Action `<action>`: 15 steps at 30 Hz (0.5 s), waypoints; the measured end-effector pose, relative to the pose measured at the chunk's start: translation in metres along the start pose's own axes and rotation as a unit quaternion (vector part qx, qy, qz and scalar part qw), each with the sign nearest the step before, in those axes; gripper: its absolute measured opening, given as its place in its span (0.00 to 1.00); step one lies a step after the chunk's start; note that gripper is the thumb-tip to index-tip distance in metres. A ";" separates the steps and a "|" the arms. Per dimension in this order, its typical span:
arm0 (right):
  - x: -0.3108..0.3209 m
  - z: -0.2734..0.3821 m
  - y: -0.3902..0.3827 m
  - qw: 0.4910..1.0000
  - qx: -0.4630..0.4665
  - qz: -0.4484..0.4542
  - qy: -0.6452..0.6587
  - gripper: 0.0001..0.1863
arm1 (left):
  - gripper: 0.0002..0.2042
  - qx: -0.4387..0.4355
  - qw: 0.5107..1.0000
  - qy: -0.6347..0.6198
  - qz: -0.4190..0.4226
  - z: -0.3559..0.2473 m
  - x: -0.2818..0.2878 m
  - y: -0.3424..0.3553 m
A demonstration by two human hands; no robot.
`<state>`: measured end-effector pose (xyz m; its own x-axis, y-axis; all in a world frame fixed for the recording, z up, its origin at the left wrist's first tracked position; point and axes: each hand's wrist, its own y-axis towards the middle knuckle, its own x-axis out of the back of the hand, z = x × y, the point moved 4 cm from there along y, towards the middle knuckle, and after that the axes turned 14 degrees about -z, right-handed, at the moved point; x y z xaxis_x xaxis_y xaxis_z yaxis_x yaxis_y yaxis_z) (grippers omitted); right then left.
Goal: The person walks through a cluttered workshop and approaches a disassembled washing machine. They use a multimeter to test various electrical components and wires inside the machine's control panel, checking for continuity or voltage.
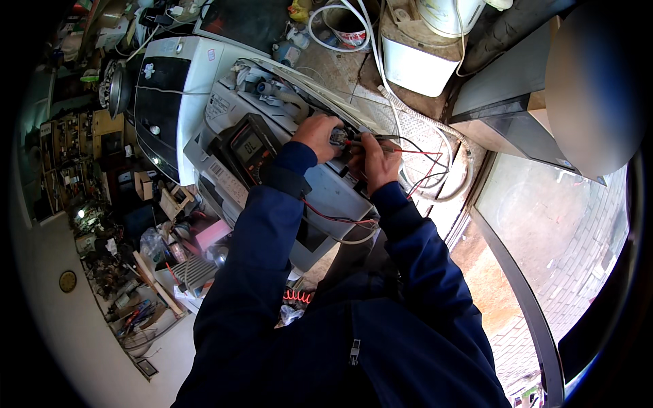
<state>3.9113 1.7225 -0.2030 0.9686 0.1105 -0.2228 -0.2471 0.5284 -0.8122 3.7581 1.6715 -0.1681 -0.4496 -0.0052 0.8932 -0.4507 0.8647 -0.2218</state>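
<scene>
My left hand (317, 136) is closed round a small part with a dark, partly see-through body (338, 137), whose kind I cannot make out. Beside it, the fingers of my right hand (378, 162) are pinched on test probes, from which a red lead (413, 151) and a black lead trail off to the right. The red probe tip seems to meet the small part; fingers hide the exact contact. Left of my hands a dark multimeter (250, 146) with a lit display rests on an opened whitish appliance (326, 204), whose inner hoses and wiring show.
A white appliance with a dark front (178, 102) stands at the left. Ahead are a white bin-like container (418, 64), a bucket (345, 27) and looping white hoses (442, 129). Cluttered shelves and tools fill the far left. A glass door (544, 217) is at the right.
</scene>
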 end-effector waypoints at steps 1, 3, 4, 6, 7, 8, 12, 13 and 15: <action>0.000 -0.002 0.000 1.000 0.019 0.002 0.005 0.16 | 0.24 -0.004 1.000 -0.005 -0.003 0.002 -0.002 -0.001; 0.001 -0.005 0.000 0.998 0.057 0.005 0.016 0.16 | 0.24 -0.006 1.000 -0.010 -0.003 0.001 -0.002 0.000; 0.001 -0.006 0.000 0.998 0.051 0.004 0.023 0.16 | 0.24 -0.003 1.000 -0.009 0.000 0.000 -0.001 0.001; 0.001 -0.005 -0.001 0.999 0.040 0.003 0.035 0.16 | 0.24 0.002 1.000 -0.010 0.001 0.001 -0.001 0.000; 0.001 -0.005 0.000 0.999 0.036 -0.001 0.030 0.15 | 0.24 0.004 1.000 -0.011 0.000 0.001 -0.001 0.000; 0.000 -0.005 0.001 0.999 0.032 -0.004 0.024 0.15 | 0.24 0.005 1.000 -0.013 -0.001 0.001 -0.001 0.000; -0.001 -0.006 0.003 1.000 0.010 -0.012 0.018 0.14 | 0.24 0.012 1.000 -0.007 0.007 -0.001 0.001 0.000; -0.001 -0.007 0.003 1.000 0.010 -0.013 0.021 0.14 | 0.23 0.014 1.000 -0.007 0.009 -0.001 0.000 0.001; -0.002 -0.007 0.004 0.999 0.011 -0.014 0.027 0.14 | 0.23 0.018 1.000 -0.007 0.011 -0.001 0.001 0.001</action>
<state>3.9081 1.7183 -0.2094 0.9722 0.0504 -0.2287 -0.2181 0.5499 -0.8062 3.7580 1.6733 -0.1672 -0.4707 0.0068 0.8823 -0.4679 0.8458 -0.2562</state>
